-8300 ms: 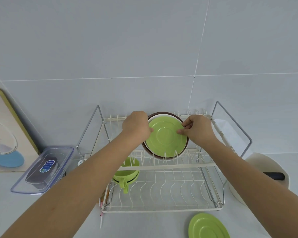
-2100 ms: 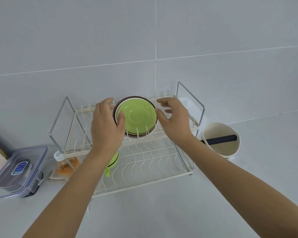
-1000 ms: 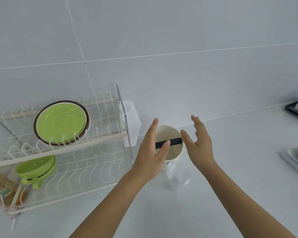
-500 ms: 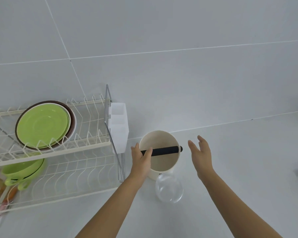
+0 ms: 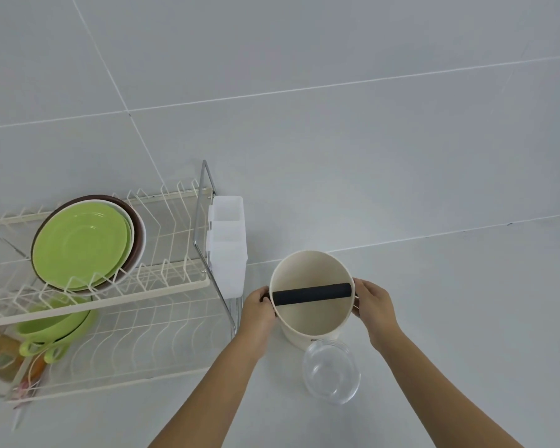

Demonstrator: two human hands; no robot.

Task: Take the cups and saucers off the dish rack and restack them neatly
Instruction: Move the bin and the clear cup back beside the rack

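Both hands on the cream container [image 5: 311, 321] sitting on the white worktop [image 5: 450, 318], just right of the dish rack [image 5: 136, 305]. Left hand [image 5: 260, 310] wraps the container's left wall near the rim, right hand [image 5: 374, 307] presses the right wall; grip on both sides is closed onto the container, fingers curled around it. A black bar [image 5: 311, 294] spans the container's mouth from side to side, each end close to a hand. Whether the container is lifted or resting on the worktop, can't tell.

Clear plastic lid [image 5: 331, 371] lies flat on the worktop just in front of the container, touching or nearly touching its base.

Task items are all on the rack, none in hand. Upper tier: green saucers [image 5: 81, 242] stand on edge between the wire tines, front one facing the camera, with a white plate [image 5: 130, 221] and a brown plate [image 5: 139, 223] stacked behind them. Lower tier, left end: green cups [image 5: 54, 324] nested, handles pointing forward and down. A white plastic cutlery holder [image 5: 228, 244] hangs on the rack's right end frame, between the rack and the container.

Orange-toned packaging [image 5: 0, 354] at the far left by the rack's lower corner, blurred.
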